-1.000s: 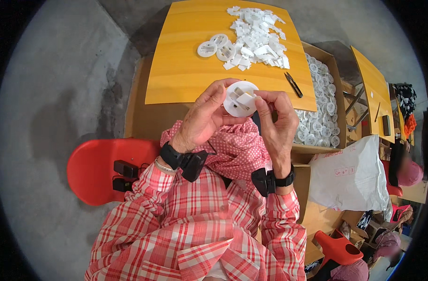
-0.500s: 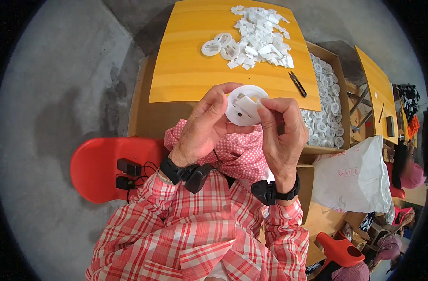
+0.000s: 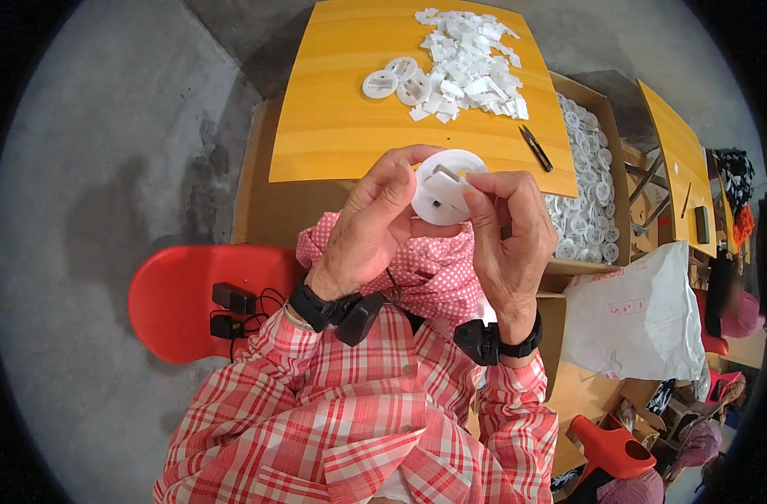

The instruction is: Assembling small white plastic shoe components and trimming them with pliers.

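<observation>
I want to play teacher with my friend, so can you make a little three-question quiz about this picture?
1. Count: how many white discs lie on the yellow table, next to the pile of white pieces?
2. True or false: the cardboard box to the right of the table has many round white pieces in it.
3. Pick one: which hand supports the held disc along its left side? A) left B) right

Key:
1. Three.
2. True.
3. A, the left hand.
</observation>
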{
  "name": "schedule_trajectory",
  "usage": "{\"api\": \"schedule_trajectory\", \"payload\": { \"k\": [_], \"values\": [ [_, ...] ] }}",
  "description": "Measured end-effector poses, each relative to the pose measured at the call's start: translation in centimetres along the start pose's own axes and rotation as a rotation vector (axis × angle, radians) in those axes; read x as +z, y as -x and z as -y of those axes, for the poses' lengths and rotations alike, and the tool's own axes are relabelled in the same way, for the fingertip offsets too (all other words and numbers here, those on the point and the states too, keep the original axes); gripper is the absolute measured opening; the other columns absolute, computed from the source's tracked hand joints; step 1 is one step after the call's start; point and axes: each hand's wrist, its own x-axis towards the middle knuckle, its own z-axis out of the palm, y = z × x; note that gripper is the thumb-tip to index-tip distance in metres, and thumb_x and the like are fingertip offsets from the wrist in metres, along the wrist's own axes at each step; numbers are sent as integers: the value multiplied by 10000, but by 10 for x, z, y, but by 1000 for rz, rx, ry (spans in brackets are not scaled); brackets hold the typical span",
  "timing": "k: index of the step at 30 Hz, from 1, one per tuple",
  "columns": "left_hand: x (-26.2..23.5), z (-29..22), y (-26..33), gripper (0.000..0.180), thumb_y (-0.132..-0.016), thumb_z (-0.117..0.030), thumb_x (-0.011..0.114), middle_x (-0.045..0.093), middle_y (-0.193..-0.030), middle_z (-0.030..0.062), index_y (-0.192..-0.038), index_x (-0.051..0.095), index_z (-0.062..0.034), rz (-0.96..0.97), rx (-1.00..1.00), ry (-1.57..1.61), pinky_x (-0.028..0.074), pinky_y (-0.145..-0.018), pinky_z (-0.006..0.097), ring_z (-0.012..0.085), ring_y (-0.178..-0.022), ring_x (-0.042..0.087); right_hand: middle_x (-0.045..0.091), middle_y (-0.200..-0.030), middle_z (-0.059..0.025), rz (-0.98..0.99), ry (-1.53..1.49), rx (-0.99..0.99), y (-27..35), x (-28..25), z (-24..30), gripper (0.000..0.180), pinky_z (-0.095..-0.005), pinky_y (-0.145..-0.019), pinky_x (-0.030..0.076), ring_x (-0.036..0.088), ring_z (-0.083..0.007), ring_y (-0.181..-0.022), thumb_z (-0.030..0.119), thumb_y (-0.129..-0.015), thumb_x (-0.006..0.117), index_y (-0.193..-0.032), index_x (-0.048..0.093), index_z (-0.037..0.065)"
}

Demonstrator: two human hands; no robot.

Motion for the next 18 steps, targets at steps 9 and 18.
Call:
{"api": "schedule_trajectory", "payload": {
  "k": [9, 18],
  "values": [
    [3, -4, 0, 491, -987, -435, 426, 512, -1288, 140, -1323, 390, -78, 1, 1, -42, 547, -891, 474, 278, -1159, 561, 587, -741, -38, -2, 105, -98, -6, -5, -2, 133, -324, -639, 375, 566, -210, -684, 54, -744, 722, -846, 638, 69],
    [7, -6, -1, 479, -1000, -428, 386, 503, -1298, 152, -1318, 381, -69, 11, 21, -38, 540, -906, 484, 288, -1164, 558, 577, -732, -33, -19, 129, -161, -8, -6, -4, 143, -326, -645, 374, 567, -209, -688, 62, -735, 729, -848, 644, 86]
  ]
}}
